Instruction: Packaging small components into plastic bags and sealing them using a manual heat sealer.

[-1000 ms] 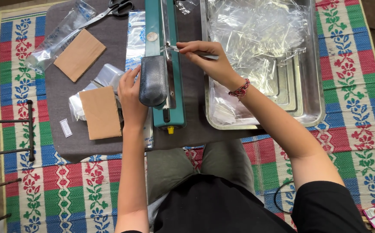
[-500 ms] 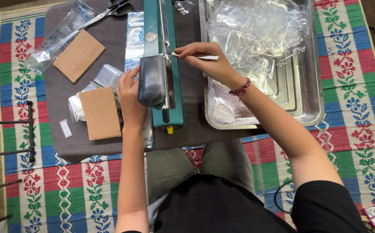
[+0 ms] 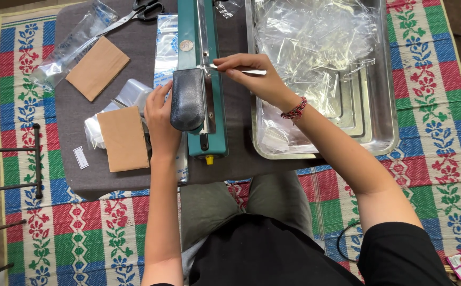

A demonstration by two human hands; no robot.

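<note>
The left hand (image 3: 161, 119) rested against the left side of the sealer (image 3: 197, 79), fingers laid along the dark handle (image 3: 187, 100) and partly curled, not clearly closed around anything. The right hand (image 3: 254, 77) reached in from the right and pinched slim metal tweezers (image 3: 238, 69) between thumb and fingertips, the tips touching the sealer's bar just beyond the handle. The sealer (teal, long and narrow) lay on a grey cloth (image 3: 82, 185) running from near to far, with a strip of clear bag (image 3: 166, 45) spread just to its left. Near the left hand lay a brown card (image 3: 123, 139) over a small clear pouch (image 3: 130, 95), and a second brown card (image 3: 97, 67) lay farther off to the left, beside another clear bag (image 3: 71, 42). Scissors (image 3: 135, 13) lay at the far edge of the cloth. A small white label (image 3: 81, 158) sat on the cloth near the left edge. To the right of the sealer stood a steel tray (image 3: 384, 106) holding crumpled clear bags (image 3: 315, 37). A woven mat (image 3: 442, 95) of red, blue and green bands lay beneath everything, and a red beaded bracelet (image 3: 295, 110) circled the right wrist.
</note>
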